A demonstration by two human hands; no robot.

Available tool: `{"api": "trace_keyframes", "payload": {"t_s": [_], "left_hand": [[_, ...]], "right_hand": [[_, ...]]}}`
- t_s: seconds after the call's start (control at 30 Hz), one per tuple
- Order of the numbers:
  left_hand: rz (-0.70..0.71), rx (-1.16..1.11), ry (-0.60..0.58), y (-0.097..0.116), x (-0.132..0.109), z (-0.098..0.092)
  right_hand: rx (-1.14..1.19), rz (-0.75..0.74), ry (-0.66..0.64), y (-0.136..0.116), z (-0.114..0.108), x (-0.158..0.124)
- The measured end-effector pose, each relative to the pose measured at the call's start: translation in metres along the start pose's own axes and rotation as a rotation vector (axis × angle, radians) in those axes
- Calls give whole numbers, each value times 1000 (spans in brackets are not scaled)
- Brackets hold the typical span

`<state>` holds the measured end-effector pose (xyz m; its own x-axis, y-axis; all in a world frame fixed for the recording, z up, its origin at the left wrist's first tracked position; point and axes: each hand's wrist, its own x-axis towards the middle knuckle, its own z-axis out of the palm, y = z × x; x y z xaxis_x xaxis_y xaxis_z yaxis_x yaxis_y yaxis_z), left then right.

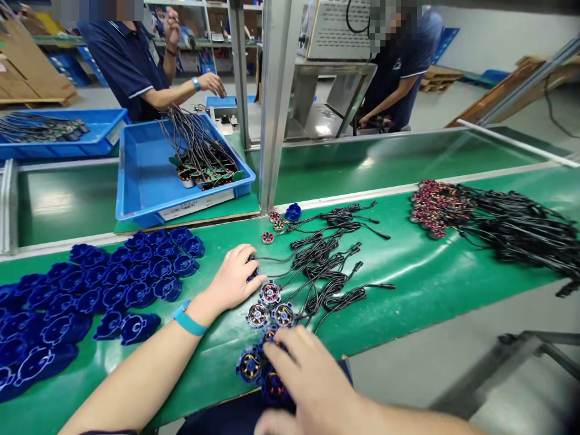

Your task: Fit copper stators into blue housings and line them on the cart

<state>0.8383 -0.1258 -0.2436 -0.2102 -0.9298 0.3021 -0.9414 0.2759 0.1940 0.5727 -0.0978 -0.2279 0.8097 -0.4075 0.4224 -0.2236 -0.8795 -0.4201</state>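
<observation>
My left hand, with a light blue band at the wrist, is closed round a dark blue housing whose black cable runs to the right. Just below it lie blue housings with round coil parts inside. Over the nearest of these hovers my right hand, its fingers apart and blurred; nothing shows in its grip, and it partly covers the housings. Coiled black cables stretch to the right. Loose coil parts and a single blue housing lie beyond my left hand.
Many blue housings cover the left of the green table. A heap of cabled coils lies at the right. Behind stand a blue tray of green boards, metal posts, and two people across the line.
</observation>
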Motion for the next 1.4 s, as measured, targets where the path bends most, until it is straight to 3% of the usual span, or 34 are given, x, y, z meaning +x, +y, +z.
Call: {"api": "trace_keyframes", "payload": {"t_s": [0.1, 0.2, 0.33, 0.47, 0.57, 0.67, 0.8, 0.9, 1.17, 1.3, 1.4], "left_hand": [[-135, 106, 38, -8, 1, 0], [-188, 155, 80, -13, -4, -4], [28, 37, 101, -2, -35, -23], [284, -45, -138, 27, -77, -37], [359, 37, -308, 41, -94, -29], [314, 92, -328, 44, -96, -15], [261, 88, -295, 49, -93, -4], [268, 96, -316, 54, -96, -7], [215, 88, -345, 66, -108, -20], [207, 40, -361, 61, -102, -29], [168, -61, -284, 52, -93, -36]], "right_hand": [[-144, 8, -61, -18, 29, -24], [-171, 65, -100, -17, 42, -21], [-81, -13, 2, -1, 38, -24], [5, -90, 184, 13, 36, -43], [36, -113, 266, 13, 38, -51], [3, -79, 239, 2, 43, -49], [-126, 38, 108, -16, 55, -38], [-202, 81, 81, -23, 65, -33], [-317, 34, 174, -29, 76, -31], [-307, -20, 164, -29, 77, -31], [-306, -82, 148, -29, 76, -30]]}}
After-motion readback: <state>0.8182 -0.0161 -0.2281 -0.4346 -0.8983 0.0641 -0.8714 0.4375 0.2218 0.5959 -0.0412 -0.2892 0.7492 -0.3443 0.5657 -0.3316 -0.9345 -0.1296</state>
